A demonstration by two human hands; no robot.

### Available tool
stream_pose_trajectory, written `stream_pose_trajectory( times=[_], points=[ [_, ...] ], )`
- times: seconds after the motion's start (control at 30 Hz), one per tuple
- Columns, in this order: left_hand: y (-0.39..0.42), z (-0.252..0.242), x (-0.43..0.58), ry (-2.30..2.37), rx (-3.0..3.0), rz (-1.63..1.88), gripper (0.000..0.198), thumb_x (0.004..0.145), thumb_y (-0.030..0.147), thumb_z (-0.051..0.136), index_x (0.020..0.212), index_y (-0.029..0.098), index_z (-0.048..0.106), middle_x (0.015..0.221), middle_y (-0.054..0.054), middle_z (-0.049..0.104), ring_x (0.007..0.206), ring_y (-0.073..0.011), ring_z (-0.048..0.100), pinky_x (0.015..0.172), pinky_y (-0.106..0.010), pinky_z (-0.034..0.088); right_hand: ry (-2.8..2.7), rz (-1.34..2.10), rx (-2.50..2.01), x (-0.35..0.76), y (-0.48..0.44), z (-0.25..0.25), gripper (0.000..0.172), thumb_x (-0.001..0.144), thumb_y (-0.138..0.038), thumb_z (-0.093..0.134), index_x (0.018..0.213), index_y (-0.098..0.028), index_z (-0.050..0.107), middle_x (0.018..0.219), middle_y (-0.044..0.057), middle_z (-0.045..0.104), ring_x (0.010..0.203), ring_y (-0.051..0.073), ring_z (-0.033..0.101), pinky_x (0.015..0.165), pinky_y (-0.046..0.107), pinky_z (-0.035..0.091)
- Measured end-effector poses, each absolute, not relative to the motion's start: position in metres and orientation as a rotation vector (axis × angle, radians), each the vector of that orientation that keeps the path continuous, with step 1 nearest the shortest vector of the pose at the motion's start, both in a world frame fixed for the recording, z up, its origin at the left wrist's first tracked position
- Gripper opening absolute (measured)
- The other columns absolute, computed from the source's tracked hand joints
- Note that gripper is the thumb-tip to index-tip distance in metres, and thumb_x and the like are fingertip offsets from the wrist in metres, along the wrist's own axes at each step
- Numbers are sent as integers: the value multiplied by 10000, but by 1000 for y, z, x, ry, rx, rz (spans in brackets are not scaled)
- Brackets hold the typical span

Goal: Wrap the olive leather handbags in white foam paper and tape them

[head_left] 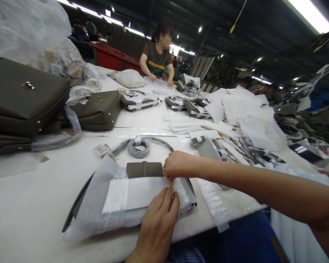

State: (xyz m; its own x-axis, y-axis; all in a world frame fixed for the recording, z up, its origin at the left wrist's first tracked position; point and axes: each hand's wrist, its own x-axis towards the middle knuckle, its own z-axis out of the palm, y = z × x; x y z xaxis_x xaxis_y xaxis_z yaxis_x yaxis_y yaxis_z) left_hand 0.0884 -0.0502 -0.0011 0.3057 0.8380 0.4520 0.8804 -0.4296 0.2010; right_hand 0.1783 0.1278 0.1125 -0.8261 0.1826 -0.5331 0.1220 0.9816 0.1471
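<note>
A handbag [144, 169] in dark olive lies flat in front of me, mostly covered by white wrapping paper [93, 204]. A white card or folded sheet [138, 191] crosses its front, with clear tape [119, 197] over it. My left hand [159, 219] rests on the bag's lower front, its fingers extended on the wrapping. Against the right side of the olive flap, my right hand [179, 166] is closed in a pinch; what sits between its fingertips is hidden. Behind the bag lies a coiled, wrapped strap [138, 147], beside a handle and a paper tag [101, 150].
Olive handbags [24, 95] stand at the left. Several wrapped bags [139, 102] lie farther back, where a co-worker [157, 58] handles thin sheets. White sheets [246, 113] and loose straps [263, 155] are piled at the right. A clear tape strip [215, 204] hangs over the table's front edge.
</note>
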Motion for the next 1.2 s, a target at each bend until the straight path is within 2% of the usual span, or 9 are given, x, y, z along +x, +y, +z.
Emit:
stream_pose_trajectory(
  times=[0.13,0.23,0.43,0.63,0.8,0.9,1.07,1.13,1.2],
  points=[
    [-51,-1,90,-1653,-2462,-790,341,961,136,441,1288,148,535,1334,-131,568,1199,-235,563,1024,-366,504,2532,114,275,176,131,109,206,840,-435,696,818,-236,747,793,40,741,728,185,670,532,260,290],
    [-50,0,90,-1640,-2459,-782,326,969,168,442,1279,150,542,1395,-146,521,1209,-239,547,1021,-369,500,2529,120,289,173,132,112,168,832,-396,711,840,-232,746,821,38,738,740,182,666,534,257,292],
    [-46,-8,94,-1606,-2411,-812,326,974,170,436,1276,144,558,1401,-76,553,1222,-221,530,1020,-341,494,2542,113,354,169,147,112,434,760,-606,708,872,-187,720,862,74,728,742,199,649,521,262,246],
    [-43,-21,99,-1596,-2294,-999,360,939,68,382,1212,158,599,1331,-50,616,1161,-225,564,966,-352,520,2617,-178,373,173,176,96,508,624,-689,759,748,-204,673,723,3,697,602,133,546,534,245,243],
    [-43,-27,100,-1611,-2268,-1049,413,884,12,397,1205,174,601,1325,-40,622,1147,-230,572,954,-361,529,2513,-648,573,173,197,76,468,562,-561,853,784,-186,683,673,-53,644,588,99,518,553,216,319],
    [-42,-26,100,-1614,-2278,-1030,443,848,-10,429,1217,174,593,1328,-38,621,1147,-228,575,967,-363,530,2448,-803,632,172,208,66,401,590,-473,862,812,-175,711,682,-53,657,632,106,563,574,196,370],
    [-41,-21,99,-1613,-2287,-981,476,814,-21,460,1227,181,586,1322,-37,628,1139,-220,588,977,-357,535,2637,-707,808,177,212,73,145,745,-248,757,855,-155,746,797,14,731,740,149,631,663,216,411],
    [-40,-23,95,-1592,-2266,-977,486,801,-21,460,1226,181,584,1316,-38,634,1125,-219,601,964,-354,545,2755,-620,931,186,200,82,155,820,-220,669,932,-146,746,909,64,748,835,182,652,731,243,421],
    [-37,-27,90,-1500,-2261,-946,482,802,-2,460,1233,176,580,1312,-35,639,1100,-213,623,930,-329,562,2829,-555,1002,197,179,91,222,875,-302,621,1014,-176,740,1002,70,748,921,197,665,782,254,432]
  ],
)
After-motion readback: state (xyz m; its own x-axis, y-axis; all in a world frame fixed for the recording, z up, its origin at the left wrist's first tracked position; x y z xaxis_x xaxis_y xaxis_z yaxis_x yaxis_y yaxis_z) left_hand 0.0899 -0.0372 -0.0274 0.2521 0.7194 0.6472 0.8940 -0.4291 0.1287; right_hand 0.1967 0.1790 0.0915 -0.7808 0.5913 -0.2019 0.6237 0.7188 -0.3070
